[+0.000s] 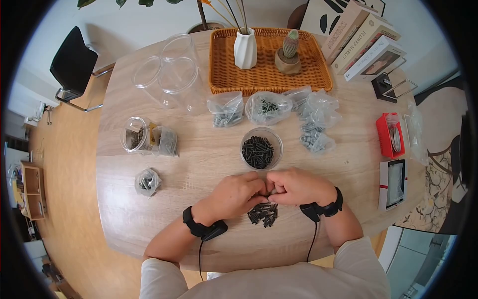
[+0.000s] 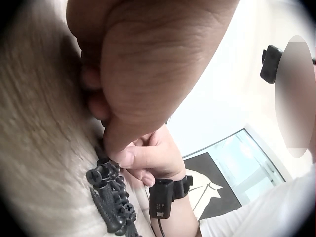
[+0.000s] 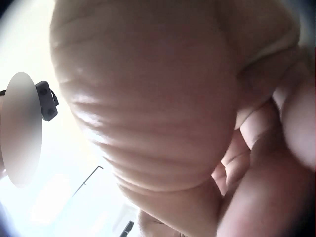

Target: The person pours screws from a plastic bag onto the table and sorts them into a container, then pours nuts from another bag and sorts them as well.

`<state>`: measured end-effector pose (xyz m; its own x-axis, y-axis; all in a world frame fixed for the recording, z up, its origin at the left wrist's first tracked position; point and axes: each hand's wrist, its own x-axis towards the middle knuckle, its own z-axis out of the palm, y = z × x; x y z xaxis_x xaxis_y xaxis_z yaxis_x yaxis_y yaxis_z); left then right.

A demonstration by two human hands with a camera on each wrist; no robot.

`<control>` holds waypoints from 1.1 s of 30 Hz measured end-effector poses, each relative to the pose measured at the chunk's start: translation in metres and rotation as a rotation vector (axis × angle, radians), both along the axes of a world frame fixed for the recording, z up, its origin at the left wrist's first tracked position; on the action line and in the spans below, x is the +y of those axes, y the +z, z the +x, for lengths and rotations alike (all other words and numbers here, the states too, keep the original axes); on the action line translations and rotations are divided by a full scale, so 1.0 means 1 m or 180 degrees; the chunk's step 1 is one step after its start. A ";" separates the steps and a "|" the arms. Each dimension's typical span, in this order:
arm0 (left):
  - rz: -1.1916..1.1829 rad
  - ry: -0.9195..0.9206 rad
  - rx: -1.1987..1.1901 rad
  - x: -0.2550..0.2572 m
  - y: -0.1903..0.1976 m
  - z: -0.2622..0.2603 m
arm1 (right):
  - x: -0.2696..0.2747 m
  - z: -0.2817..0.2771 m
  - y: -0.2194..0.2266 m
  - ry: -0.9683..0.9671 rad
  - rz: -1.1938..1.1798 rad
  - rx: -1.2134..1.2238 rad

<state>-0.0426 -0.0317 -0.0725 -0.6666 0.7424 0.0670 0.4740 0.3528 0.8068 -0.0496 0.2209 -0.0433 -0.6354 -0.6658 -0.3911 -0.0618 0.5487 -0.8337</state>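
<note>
Both hands meet over the table between a round clear tub (image 1: 277, 160) and a loose pile of black screws (image 1: 263, 214). With thumb and fingers curled, my left hand (image 1: 239, 193) pinches a dark screw, mostly hidden at the fingertips. My right hand (image 1: 300, 187) is curled against it, its thumb and forefinger at the same spot; what lies inside its fingers is hidden. Many black screws (image 1: 257, 152) fill the tub. In the left wrist view, cross-head black screws (image 2: 116, 197) lie just below the fingertips. Palm and fingers fill the right wrist view.
Bags of hardware (image 1: 269, 107) line up behind the tub, before a wicker tray (image 1: 219, 84). Clear empty jars (image 1: 177, 74) stand at the back left. A jar (image 1: 133, 134) and a small bag (image 1: 148, 182) sit left; a red bin (image 1: 384, 137) and an open box (image 1: 383, 187) sit right.
</note>
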 end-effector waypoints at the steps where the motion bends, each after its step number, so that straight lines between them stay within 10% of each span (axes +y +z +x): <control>1: 0.0000 0.0000 -0.0004 0.000 0.000 0.000 | 0.000 0.000 -0.001 -0.0011 -0.0025 0.0077; 21: -0.0131 -0.0037 0.0111 -0.002 -0.003 0.001 | 0.011 0.002 0.020 0.0051 -0.0010 0.0402; 26: -0.0028 0.0037 0.0159 -0.002 -0.005 0.003 | 0.008 0.018 0.054 -0.1956 -0.1398 0.0983; 33: -0.0074 0.0022 0.0131 -0.001 0.000 0.002 | -0.007 0.013 0.066 -0.2374 -0.1289 0.1282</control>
<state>-0.0408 -0.0327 -0.0730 -0.6687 0.7395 0.0773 0.5042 0.3746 0.7781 -0.0371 0.2141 0.0230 -0.9899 -0.0696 0.1234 -0.1365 0.2358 -0.9622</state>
